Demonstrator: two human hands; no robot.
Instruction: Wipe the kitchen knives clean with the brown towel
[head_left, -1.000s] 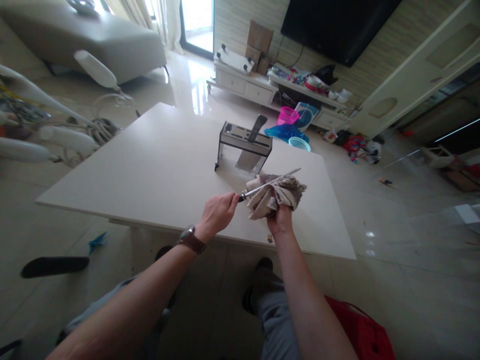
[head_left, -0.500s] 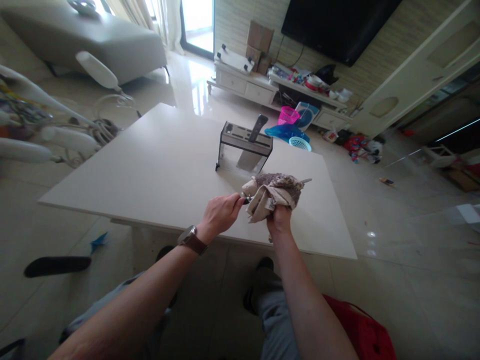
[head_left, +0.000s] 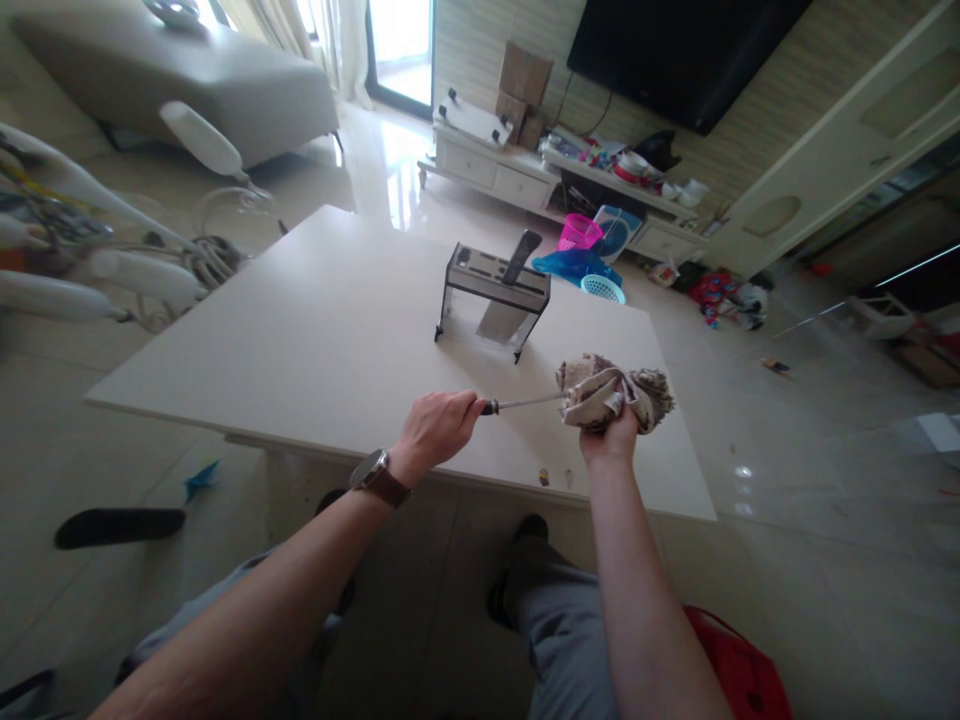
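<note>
My left hand (head_left: 439, 430) is closed on the dark handle of a thin metal rod-like tool (head_left: 525, 402), possibly a sharpening steel. The tool's far end disappears into a bunched brown and cream cloth (head_left: 592, 395). Wrapped around that cloth is my right hand (head_left: 613, 438), with its fingers partly hidden by the folds. Beyond both hands, a knife block (head_left: 499, 275) with clear sides stands upright on the white table (head_left: 300, 330). One black-handled knife (head_left: 521, 258) is slotted in it.
Two small stickers or trinkets (head_left: 544, 478) lie at the near table edge. Past the far edge, on the floor, are a pink basket (head_left: 579, 232) and a light blue basket (head_left: 602, 290). A red bag (head_left: 739, 665) is at the lower right.
My right hand and the cloth have slid right along the tool, baring its shaft near the handle. The left hand has barely moved.
</note>
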